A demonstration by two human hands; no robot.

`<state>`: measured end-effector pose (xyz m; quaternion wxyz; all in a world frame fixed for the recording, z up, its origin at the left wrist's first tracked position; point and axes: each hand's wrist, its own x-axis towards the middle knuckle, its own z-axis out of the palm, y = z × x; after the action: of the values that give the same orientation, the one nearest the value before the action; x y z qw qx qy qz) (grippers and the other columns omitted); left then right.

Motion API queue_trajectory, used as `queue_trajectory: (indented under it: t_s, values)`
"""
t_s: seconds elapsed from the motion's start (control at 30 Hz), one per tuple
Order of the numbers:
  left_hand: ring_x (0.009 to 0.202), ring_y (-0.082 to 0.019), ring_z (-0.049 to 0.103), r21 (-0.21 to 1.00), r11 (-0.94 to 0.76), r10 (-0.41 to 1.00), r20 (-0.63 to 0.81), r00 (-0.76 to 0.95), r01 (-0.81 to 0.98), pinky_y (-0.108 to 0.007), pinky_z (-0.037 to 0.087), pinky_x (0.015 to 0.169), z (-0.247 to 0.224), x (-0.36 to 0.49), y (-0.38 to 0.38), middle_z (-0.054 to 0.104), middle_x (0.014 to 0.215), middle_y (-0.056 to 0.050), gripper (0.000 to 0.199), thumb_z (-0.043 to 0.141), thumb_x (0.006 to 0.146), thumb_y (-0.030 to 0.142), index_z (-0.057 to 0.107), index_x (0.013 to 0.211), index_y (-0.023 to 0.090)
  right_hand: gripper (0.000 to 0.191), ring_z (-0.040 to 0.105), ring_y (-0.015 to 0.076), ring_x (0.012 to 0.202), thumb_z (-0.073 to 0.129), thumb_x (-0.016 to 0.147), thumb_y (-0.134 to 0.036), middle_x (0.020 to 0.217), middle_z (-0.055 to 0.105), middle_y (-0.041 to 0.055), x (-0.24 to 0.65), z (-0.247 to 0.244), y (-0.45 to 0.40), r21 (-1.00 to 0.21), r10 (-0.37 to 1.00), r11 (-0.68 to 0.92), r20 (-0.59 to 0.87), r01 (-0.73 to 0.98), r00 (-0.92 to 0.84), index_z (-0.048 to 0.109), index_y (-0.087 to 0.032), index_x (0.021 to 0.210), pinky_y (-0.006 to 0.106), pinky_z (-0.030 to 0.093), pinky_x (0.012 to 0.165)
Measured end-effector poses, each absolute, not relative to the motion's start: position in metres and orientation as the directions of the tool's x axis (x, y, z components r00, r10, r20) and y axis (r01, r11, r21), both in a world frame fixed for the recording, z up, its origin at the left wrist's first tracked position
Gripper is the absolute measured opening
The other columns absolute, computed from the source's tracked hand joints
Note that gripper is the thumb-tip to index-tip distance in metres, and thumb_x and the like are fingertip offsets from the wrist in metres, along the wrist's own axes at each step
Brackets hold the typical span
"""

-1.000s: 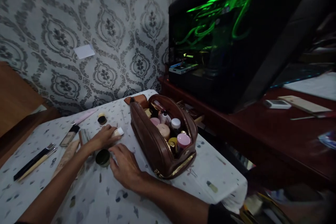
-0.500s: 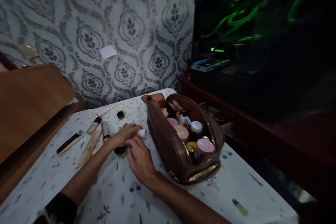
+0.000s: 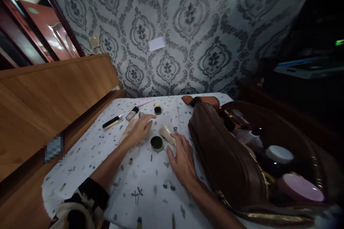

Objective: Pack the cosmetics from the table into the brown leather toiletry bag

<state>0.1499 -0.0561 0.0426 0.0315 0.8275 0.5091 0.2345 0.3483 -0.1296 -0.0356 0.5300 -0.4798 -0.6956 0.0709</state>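
Observation:
My left hand [image 3: 141,127] is over the patterned tablecloth, fingers apart, beside a beige tube [image 3: 127,132] and partly covering a silvery item under its fingers. My right hand [image 3: 182,155] has its fingers spread and touches the end of a cream-coloured tube [image 3: 167,134] lying on the cloth. Between the hands stands a round jar with a dark top [image 3: 156,144]. Farther back lie a small dark round pot [image 3: 157,109], a bottle with a black cap [image 3: 132,113], a pink tube [image 3: 144,102] and brushes [image 3: 113,121].
An open brown bag [image 3: 228,161] full of jars and bottles fills the right side. Behind it lies an orange-brown case [image 3: 209,101]. A wooden panel [image 3: 59,89] borders the table at left; the patterned wall rises behind.
The view has turned left and come closer to the bag. My hands have moved apart, and the tube that was between them now lies by my right hand.

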Motion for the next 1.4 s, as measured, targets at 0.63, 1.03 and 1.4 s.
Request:
queue_trajectory:
  t_s: [0.63,1.03,1.4]
  values:
    - [0.118,-0.026,0.060,-0.035,0.165,0.962,0.227,-0.153,0.986,-0.051,0.051,0.100,0.006,0.037,0.034,0.060,0.132,-0.011,0.038,0.062,0.096,0.040,0.060,0.126,0.017,0.033,0.052,0.0318,0.128,0.046,0.091,-0.021,0.134,0.058,0.0168,0.359,-0.040,-0.122,-0.372,0.669,0.559,0.731,0.741,-0.138,0.063,-0.018,0.119,0.051,0.046,0.102]
    - [0.118,-0.028,0.059,-0.127,0.055,0.981,0.192,-0.029,0.990,-0.053,0.046,0.103,0.024,0.023,-0.003,0.064,0.123,-0.011,0.039,0.058,0.097,0.039,0.058,0.129,0.017,0.025,0.051,0.0333,0.127,0.047,0.093,-0.023,0.127,0.062,0.0171,0.359,-0.042,-0.123,-0.249,0.612,0.578,0.763,0.777,-0.210,0.070,-0.018,0.102,0.051,0.045,0.097]
    - [0.145,-0.036,0.032,-0.108,-0.044,0.983,0.175,0.063,0.993,-0.054,0.032,0.113,0.020,0.040,-0.064,0.043,0.154,-0.013,0.058,0.062,0.085,0.037,0.048,0.140,0.025,0.025,0.051,0.0316,0.127,0.047,0.094,-0.025,0.126,0.062,0.0149,0.357,-0.040,-0.125,-0.259,0.640,0.569,0.736,0.781,-0.222,0.071,-0.020,0.097,0.050,0.046,0.098]
